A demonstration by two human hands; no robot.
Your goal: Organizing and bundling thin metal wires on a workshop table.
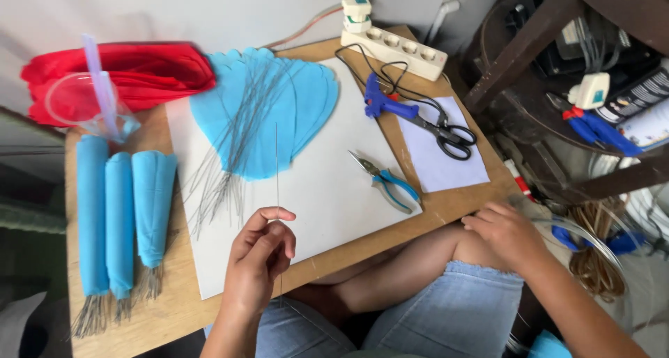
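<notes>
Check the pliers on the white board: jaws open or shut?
Shut. The blue-handled pliers lie flat on the white board, tips meeting in one point, handles slightly spread.

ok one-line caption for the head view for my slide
Left hand pinching a thin wire upright over a white board, right hand at the table edge near pliers.

Wooden table (174, 316), white board (327, 191), blue rolls (118, 218), power strip (394, 48)
</notes>
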